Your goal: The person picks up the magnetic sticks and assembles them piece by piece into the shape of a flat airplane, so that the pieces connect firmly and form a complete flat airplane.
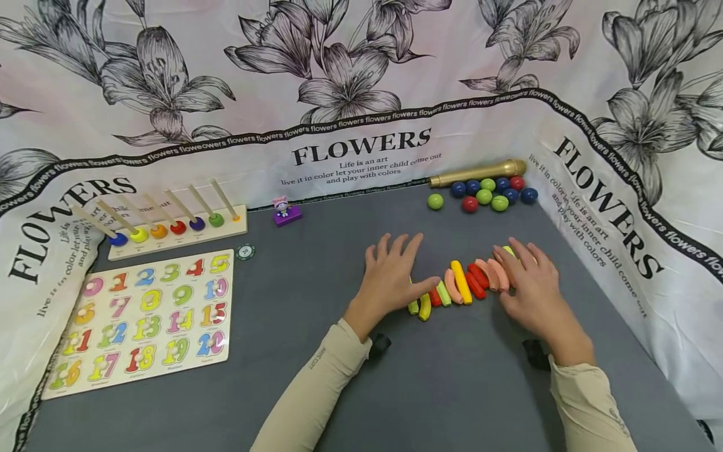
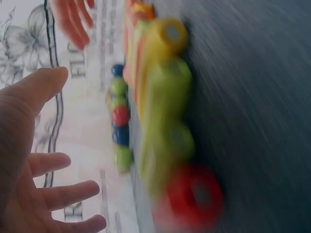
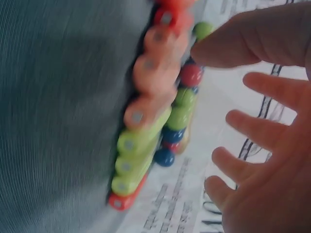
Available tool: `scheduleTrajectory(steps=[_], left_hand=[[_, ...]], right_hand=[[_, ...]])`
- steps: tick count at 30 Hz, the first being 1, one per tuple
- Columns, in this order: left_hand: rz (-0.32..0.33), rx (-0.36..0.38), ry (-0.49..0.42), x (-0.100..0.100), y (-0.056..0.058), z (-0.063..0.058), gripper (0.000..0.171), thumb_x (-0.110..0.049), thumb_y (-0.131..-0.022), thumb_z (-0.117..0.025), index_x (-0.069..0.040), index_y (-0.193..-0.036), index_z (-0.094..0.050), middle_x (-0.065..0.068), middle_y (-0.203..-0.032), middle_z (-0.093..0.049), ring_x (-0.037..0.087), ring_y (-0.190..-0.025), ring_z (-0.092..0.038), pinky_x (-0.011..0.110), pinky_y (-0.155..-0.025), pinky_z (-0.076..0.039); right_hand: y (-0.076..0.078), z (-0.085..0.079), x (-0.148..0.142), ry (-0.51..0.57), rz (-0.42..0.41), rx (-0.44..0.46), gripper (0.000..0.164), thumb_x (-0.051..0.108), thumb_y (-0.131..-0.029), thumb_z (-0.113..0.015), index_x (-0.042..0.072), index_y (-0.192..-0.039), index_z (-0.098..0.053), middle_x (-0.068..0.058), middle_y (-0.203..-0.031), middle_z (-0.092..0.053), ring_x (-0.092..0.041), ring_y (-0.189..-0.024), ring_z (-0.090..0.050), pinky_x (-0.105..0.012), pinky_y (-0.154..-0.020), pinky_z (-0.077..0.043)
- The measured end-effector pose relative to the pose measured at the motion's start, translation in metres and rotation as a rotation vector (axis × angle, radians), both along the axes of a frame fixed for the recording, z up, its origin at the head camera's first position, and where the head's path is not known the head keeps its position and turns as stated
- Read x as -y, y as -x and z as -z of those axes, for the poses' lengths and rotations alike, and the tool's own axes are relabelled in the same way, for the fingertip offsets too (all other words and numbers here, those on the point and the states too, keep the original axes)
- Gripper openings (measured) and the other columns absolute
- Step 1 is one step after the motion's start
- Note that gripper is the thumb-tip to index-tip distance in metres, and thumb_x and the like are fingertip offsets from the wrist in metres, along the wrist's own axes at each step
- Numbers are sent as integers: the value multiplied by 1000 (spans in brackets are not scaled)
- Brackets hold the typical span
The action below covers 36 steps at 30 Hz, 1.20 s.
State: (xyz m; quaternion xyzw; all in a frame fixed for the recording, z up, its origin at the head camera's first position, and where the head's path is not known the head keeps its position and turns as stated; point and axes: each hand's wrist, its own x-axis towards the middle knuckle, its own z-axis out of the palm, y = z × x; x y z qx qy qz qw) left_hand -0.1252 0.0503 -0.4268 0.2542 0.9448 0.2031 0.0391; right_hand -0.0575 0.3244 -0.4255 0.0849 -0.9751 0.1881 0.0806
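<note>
Sausage-shaped pieces in red, yellow, green and pink lie side by side in a row on the grey table. A long yellow piece [image 1: 460, 282] stands out near the middle. My left hand [image 1: 386, 276] hovers at the row's left end, fingers spread and holding nothing. At the right end is my right hand [image 1: 533, 295], fingers also spread, hiding part of the row. In the blurred left wrist view, a red piece [image 2: 194, 196] is nearest, with a dot on its end. The right wrist view shows pink pieces [image 3: 155, 73] beside green ones, with similar end dots.
Behind the row are several blue, green and red balls [image 1: 484, 196] beside a gold rod [image 1: 474, 174]. To the left lie a number board [image 1: 132, 276], a peg stand [image 1: 169, 243], a chip [image 1: 245, 252] and a figurine on a purple block [image 1: 288, 215]. Printed fabric [image 1: 361, 176] borders the table.
</note>
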Motion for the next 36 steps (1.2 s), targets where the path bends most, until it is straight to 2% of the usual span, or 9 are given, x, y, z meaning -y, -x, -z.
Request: scheduleTrajectory(steps=[3,8,11,17,21,27,36], left_hand=[[37,19,46,-23,3,-1,88,-69,-99,-62,-24,-169,-35,8,-166,-43,40,-155,-28,66,-119,-25],[75,65,130,-59,9,0,92,-75,-96,-61,-27,-170,-34,5,-167,-41,38,-156,-27,64,-118,-27],[91,59,181,-79,12,2,95,-80,-94,-59,-27,-169,-35,4,-166,-42,37,-156,-27,62,-118,-29],[114,8,325,-111,11,2,97,-86,-91,-56,-24,-164,-45,3,-161,-48,36,-154,-31,60,-117,-31],[128,-9,378,-123,11,4,92,-85,-90,-58,-26,-160,-52,2,-158,-51,35,-153,-31,59,-117,-31],[122,-44,425,-129,10,7,84,-84,-90,-60,-29,-155,-59,5,-156,-52,37,-151,-36,59,-116,-32],[90,-58,462,-144,6,11,87,-84,-90,-58,-28,-157,-56,7,-159,-50,35,-149,-40,58,-117,-33]], right_hand=[[5,0,-13,-44,-6,67,77,-1,-80,-78,-1,-151,-49,-36,-161,-31,-66,-147,-19,-84,-108,-17],[12,3,-31,-60,-54,178,78,6,-86,-82,3,-156,-46,-34,-168,-20,-66,-152,-6,-82,-113,-8],[15,4,-37,-60,-72,223,79,10,-89,-84,4,-158,-45,-32,-171,-16,-64,-153,-2,-80,-116,-4],[21,4,-41,-94,-80,260,79,17,-90,-86,3,-158,-48,-31,-172,-16,-65,-153,-2,-80,-116,-3],[22,3,-41,-104,-84,278,81,19,-90,-87,3,-158,-48,-31,-171,-18,-65,-153,-2,-79,-116,-2],[22,2,-39,-104,-98,290,77,18,-90,-86,6,-158,-50,-29,-172,-19,-63,-154,0,-78,-117,0],[24,2,-43,-94,-114,301,79,16,-89,-87,8,-159,-50,-31,-171,-20,-64,-154,-2,-79,-116,-3]])
